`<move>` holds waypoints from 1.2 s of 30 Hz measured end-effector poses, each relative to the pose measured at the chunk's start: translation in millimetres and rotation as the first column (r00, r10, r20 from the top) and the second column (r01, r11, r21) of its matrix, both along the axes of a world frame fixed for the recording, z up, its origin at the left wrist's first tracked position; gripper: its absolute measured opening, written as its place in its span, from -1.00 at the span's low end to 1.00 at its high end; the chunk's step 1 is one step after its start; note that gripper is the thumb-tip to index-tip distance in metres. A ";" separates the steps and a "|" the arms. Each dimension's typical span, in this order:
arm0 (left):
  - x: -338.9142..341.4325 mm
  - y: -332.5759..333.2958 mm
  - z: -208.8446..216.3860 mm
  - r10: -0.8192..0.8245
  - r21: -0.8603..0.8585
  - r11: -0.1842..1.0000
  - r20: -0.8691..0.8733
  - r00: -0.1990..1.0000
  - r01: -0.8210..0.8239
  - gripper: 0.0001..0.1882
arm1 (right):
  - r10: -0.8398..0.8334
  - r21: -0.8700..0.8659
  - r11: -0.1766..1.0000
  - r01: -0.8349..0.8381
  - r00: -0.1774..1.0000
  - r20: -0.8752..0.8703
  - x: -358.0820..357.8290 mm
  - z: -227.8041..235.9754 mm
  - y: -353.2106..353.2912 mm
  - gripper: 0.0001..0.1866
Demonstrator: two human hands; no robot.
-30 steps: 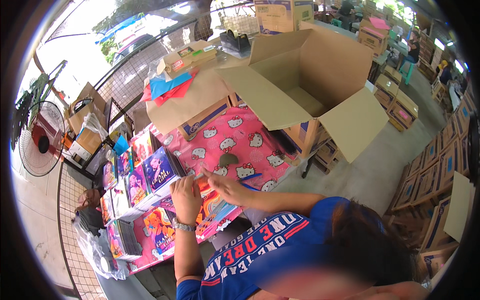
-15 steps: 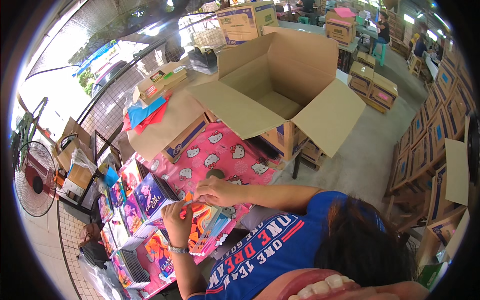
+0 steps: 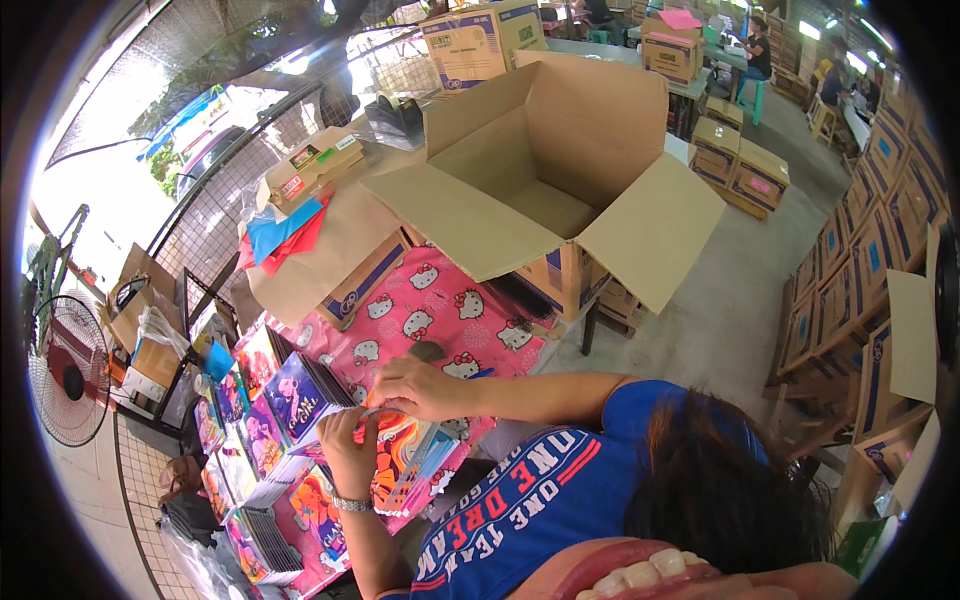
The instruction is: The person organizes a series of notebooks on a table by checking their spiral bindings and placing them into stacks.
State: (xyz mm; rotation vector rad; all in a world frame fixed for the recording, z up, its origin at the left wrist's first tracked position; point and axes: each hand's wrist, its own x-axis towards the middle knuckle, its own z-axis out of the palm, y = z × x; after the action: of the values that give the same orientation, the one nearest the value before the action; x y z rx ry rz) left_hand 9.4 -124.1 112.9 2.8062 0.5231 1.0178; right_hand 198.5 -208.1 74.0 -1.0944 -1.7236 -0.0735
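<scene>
Both hands meet over a fanned stack of notebooks (image 3: 412, 462) with orange swirled covers, on a pink cartoon-print tablecloth (image 3: 440, 300). My left hand (image 3: 348, 446), a metal watch on its wrist, has its fingers curled at the stack's upper left edge. My right hand (image 3: 418, 388) reaches in from the right, its fingertips pinched together at the same edge, close to the left thumb. The fingers partly hide what they grip. Just left of my hands stands a stack of purple-covered notebooks (image 3: 298, 398).
More notebook stacks (image 3: 258, 548) cover the table's left end. A large open carton (image 3: 500, 215) stands beyond, flaps spread. Blue and red sheets (image 3: 285, 238) lie on another carton. A fan (image 3: 70, 375) stands far left; stacked cartons (image 3: 850, 260) line the right. Other people sit far back.
The whole view has shifted slightly. My hands stay together at the notebook stack's upper edge, with only small finger movement. A blue pen-like item now shows beyond my right wrist.
</scene>
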 end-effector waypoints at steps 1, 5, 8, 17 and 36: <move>-0.4 -0.1 0.3 0.012 -0.012 1.000 -0.014 1.000 -0.012 -0.81 | 0.022 0.012 1.000 -0.022 1.000 0.000 0.4 -0.4 0.1 -0.73; 0.6 -0.4 0.5 0.000 0.009 1.000 -0.019 1.000 0.000 -0.81 | 0.090 -0.021 0.996 -0.092 0.992 -0.090 2.9 -1.8 -1.3 -0.74; 1.2 -1.4 0.1 0.012 -0.006 1.000 -0.030 0.999 -0.013 -0.82 | 0.143 -0.203 0.937 -0.285 0.841 -0.522 -5.4 7.3 -6.2 -0.74; 4.0 -6.4 1.7 0.106 0.041 0.994 -0.054 0.993 -0.104 -0.85 | 0.029 -0.024 0.999 -0.031 0.998 -0.050 -4.6 3.1 -5.2 -0.77; -3.7 -2.3 7.9 0.063 0.005 0.998 -0.197 0.978 -0.063 -0.72 | 0.186 -0.681 0.566 -0.464 0.877 -0.444 19.6 64.5 6.2 -0.58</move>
State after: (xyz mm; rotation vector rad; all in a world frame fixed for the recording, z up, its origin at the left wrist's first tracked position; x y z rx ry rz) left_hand 5.7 -126.4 120.9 2.9235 0.6369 0.7518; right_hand 218.1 -201.9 138.4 -1.2516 -1.6297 1.1546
